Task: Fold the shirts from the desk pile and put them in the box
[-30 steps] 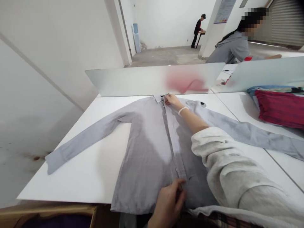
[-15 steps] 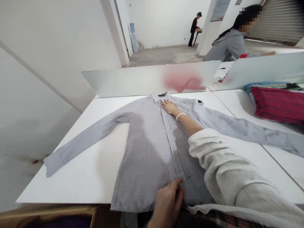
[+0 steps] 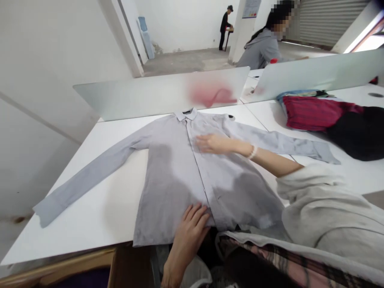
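A grey long-sleeved shirt (image 3: pixel 171 172) lies face up on the white table (image 3: pixel 99 208), buttoned, with both sleeves spread out. My right hand (image 3: pixel 210 143) rests flat on the chest of the shirt beside the button placket, fingers stretched out; a white bead bracelet is on its wrist. My left hand (image 3: pixel 192 224) lies on the shirt's bottom hem near the table's front edge, fingers extended and flat on the cloth. Neither hand holds anything.
A frosted divider panel (image 3: pixel 156 96) stands along the table's back edge. A red and blue pile of folded clothes (image 3: pixel 312 110) and a dark garment (image 3: pixel 360 132) lie on the right. A person in grey (image 3: pixel 261 48) sits behind the divider; another person (image 3: pixel 225 22) stands far back.
My right hand slid from the collar down the shirt front to the chest. My left hand flattened its fingers on the hem. The view swung to the right.
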The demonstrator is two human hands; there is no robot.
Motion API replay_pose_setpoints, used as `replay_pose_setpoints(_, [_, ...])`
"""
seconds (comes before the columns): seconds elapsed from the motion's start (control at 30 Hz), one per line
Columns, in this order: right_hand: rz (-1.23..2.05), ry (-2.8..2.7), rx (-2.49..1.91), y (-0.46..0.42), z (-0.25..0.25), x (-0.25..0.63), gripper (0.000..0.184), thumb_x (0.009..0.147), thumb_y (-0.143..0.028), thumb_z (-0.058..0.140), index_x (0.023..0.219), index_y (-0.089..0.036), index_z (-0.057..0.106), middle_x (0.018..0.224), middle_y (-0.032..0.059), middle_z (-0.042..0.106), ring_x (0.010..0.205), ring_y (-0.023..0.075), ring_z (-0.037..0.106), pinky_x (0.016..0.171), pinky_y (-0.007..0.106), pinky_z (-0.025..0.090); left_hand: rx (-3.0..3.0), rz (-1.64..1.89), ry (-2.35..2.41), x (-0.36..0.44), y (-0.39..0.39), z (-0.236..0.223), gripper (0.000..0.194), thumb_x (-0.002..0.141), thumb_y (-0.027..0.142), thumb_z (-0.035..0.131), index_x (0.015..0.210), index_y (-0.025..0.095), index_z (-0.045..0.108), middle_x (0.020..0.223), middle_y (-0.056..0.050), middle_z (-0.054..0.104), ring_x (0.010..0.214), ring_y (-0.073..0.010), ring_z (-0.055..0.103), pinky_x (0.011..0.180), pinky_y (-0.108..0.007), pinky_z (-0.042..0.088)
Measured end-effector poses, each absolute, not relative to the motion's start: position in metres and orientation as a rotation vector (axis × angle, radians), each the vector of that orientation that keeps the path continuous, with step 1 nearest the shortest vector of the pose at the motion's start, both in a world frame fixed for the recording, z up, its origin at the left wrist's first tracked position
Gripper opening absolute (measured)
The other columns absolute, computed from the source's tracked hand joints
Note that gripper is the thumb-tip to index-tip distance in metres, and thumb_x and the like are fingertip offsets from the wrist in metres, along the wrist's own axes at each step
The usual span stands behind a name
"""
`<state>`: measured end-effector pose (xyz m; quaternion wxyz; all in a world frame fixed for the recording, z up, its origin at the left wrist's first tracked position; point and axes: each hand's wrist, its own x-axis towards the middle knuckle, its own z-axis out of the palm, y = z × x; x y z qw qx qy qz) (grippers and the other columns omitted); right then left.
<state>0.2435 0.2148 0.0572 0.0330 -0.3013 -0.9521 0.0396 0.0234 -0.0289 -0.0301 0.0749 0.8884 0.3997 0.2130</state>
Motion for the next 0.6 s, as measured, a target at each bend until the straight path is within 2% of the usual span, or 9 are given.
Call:
replay_pose_setpoints(0.07, [0.25,-2.999,-0.639,0.145,0.046,0.265,0.043,0.094,-0.034,0.044,0.135,-0.019,0.05,0.139,0.0101,0.049,0.125,0.0215,0.048,0.105,0.039,0.037,2.649,0.678,1.2,0.024,-0.028,-0.029,0.019,0.089,0.021,0.052,0.106,0.019,0.061,0.118,-0.008,0.065,0.119,-0.0234,0.054,0.1,-0.047,0.047])
replay_pose_setpoints(0.13, [0.3,-2.922,-0.653,0.077,0.027,0.279,0.046,0.092,-0.04,0.05,0.134,-0.024,0.051,0.136,0.0076,0.052,0.128,0.0209,0.045,0.108,0.04,0.035,2.644,0.671,1.222,0.024,-0.029,-0.028,0.019,0.088,0.023,0.055,0.105,0.02,0.062,0.117,-0.007,0.065,0.12,-0.0235,0.054,0.1,-0.047,0.047])
replay_pose_setpoints(0.2, [0.278,-2.81,-0.868,0.021,0.003,0.284,0.056,0.091,-0.042,0.051,0.142,-0.024,0.04,0.142,0.0088,0.045,0.135,0.0226,0.036,0.109,0.043,0.033,2.691,0.624,1.217,0.025,-0.029,-0.028,0.026,0.085,0.025,0.06,0.111,0.02,0.06,0.121,-0.008,0.062,0.122,-0.025,0.052,0.101,-0.049,0.045])
replay_pose_setpoints(0.27, [0.2,-2.714,-1.07,-0.016,-0.019,0.28,0.067,0.087,-0.044,0.056,0.147,-0.023,0.031,0.15,0.0108,0.032,0.141,0.0272,0.023,0.111,0.05,0.028,2.771,0.609,1.188,0.025,-0.029,-0.03,0.032,0.084,0.024,0.061,0.116,0.021,0.059,0.124,-0.008,0.06,0.123,-0.0263,0.05,0.102,-0.05,0.044])
replay_pose_setpoints(0.33, [0.1,-2.64,-1.213,-0.033,-0.037,0.273,0.069,0.086,-0.043,0.058,0.147,-0.023,0.031,0.152,0.0114,0.026,0.142,0.0311,0.018,0.111,0.056,0.025,2.845,0.646,1.161,0.024,-0.028,-0.034,0.031,0.086,0.02,0.059,0.116,0.022,0.059,0.124,-0.007,0.061,0.123,-0.0261,0.05,0.102,-0.05,0.043])
replay_pose_setpoints(0.4, [0.024,-2.583,-1.302,-0.037,-0.048,0.265,0.065,0.087,-0.041,0.057,0.145,-0.024,0.034,0.152,0.0105,0.027,0.141,0.033,0.019,0.11,0.058,0.025,2.887,0.687,1.15,0.024,-0.028,-0.037,0.028,0.088,0.018,0.055,0.115,0.022,0.06,0.124,-0.006,0.061,0.123,-0.0255,0.05,0.102,-0.049,0.043])
replay_pose_setpoints(0.6, [0.059,-2.551,-1.29,-0.03,-0.042,0.262,0.05,0.096,-0.04,0.039,0.145,-0.032,0.032,0.153,0.004,0.026,0.142,0.0279,0.018,0.111,0.055,0.026,2.937,0.666,1.22,0.038,-0.036,-0.039,0.031,0.087,0.017,0.051,0.117,0.018,0.058,0.129,-0.012,0.056,0.127,-0.0281,0.045,0.106,-0.053,0.038])
